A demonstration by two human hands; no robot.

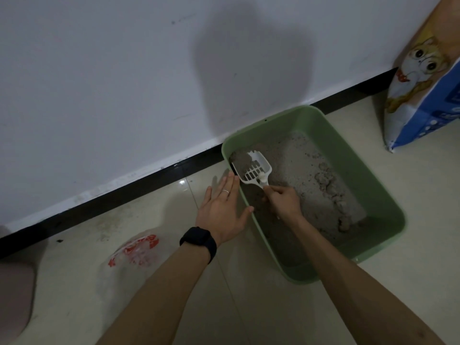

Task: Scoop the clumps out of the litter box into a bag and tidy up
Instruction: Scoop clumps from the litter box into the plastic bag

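Scoop working the litter box beside the wall.
We note the right hand point(283, 200) curled round the handle of the white scoop point(254, 168), whose slotted head is at the far-left corner of the green litter box point(353, 165). The left hand point(221, 207), fingers straight, rests against the box's left rim. A red-printed plastic bag point(134, 250) lies on the floor to the left.

Pale, glossy tiled floor point(423, 195), edged by black skirting point(112, 201). On it: green litter box point(348, 155), far corner against the skirting; crumpled red-printed bag point(135, 250) to its left; cat-printed blue sack point(418, 105) standing apart at right.
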